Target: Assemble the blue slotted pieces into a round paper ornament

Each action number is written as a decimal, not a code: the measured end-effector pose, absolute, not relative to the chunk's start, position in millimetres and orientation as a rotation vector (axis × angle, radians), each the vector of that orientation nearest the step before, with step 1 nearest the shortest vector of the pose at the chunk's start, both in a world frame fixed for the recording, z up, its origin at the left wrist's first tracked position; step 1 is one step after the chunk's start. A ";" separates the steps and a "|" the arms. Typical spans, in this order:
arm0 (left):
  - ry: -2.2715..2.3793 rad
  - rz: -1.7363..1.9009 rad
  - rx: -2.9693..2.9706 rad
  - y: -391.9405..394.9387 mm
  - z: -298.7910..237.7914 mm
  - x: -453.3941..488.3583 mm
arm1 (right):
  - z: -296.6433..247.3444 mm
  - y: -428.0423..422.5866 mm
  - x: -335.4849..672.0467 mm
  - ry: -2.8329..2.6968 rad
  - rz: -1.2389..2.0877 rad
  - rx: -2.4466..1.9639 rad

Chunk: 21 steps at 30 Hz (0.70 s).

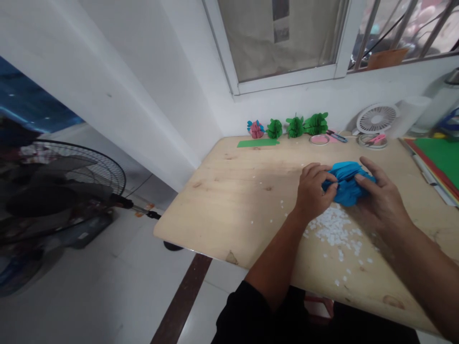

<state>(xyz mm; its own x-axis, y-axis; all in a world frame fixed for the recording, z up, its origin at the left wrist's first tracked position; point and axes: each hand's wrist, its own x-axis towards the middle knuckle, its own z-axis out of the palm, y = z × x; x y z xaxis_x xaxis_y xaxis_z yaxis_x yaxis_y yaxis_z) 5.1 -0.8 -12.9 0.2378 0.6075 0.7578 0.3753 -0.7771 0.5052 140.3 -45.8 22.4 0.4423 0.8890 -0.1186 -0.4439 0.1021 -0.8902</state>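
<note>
Between my two hands is a blue folded-paper ball made of many layered sheets, held above the wooden table. My left hand pinches its left edge between thumb and fingers. On the opposite side, my right hand grips it with the thumb on the front and the fingers around the right and underside. Below the ball lies a scatter of small white paper bits on the tabletop.
Along the wall stand a pink and blue paper figure and several green ones, with a green strip before them. Scissors, a small white fan and coloured paper sheets lie farther right. A floor fan stands left.
</note>
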 end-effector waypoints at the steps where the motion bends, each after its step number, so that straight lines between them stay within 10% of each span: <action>1: 0.923 1.558 2.294 -0.8 -13.0 5.4 | 23.2 -46.2 139.5 -0.519 1.062 -1.054; 21: 1.034 1.508 2.496 -6.1 -14.4 7.7 | 22.4 -50.5 132.3 -0.646 1.089 -1.115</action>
